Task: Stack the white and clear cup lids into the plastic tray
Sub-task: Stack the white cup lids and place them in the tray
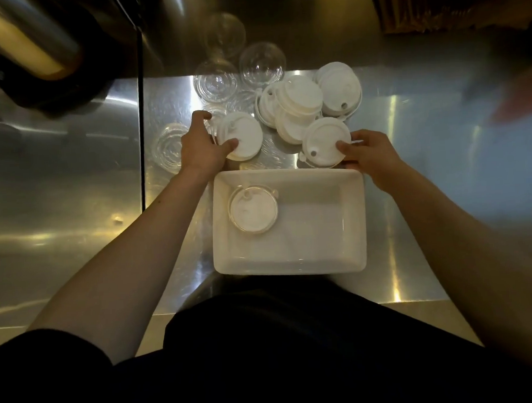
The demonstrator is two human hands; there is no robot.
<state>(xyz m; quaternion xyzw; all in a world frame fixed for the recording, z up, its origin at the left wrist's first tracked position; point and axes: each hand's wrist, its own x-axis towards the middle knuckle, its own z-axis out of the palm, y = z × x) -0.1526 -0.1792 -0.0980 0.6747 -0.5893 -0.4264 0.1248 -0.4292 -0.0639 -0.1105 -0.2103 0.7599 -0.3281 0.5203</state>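
Above plastic tray (293,263): left hand (197,146) and right hand (372,157) each pinching a white lid (326,140) by its rim; probably light, slippery, best gripped at edges.

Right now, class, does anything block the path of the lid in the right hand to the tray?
Nothing visible does. The right hand holds a white lid just beyond the tray's far rim, and the tray's right side is free; one lid sits at its left.
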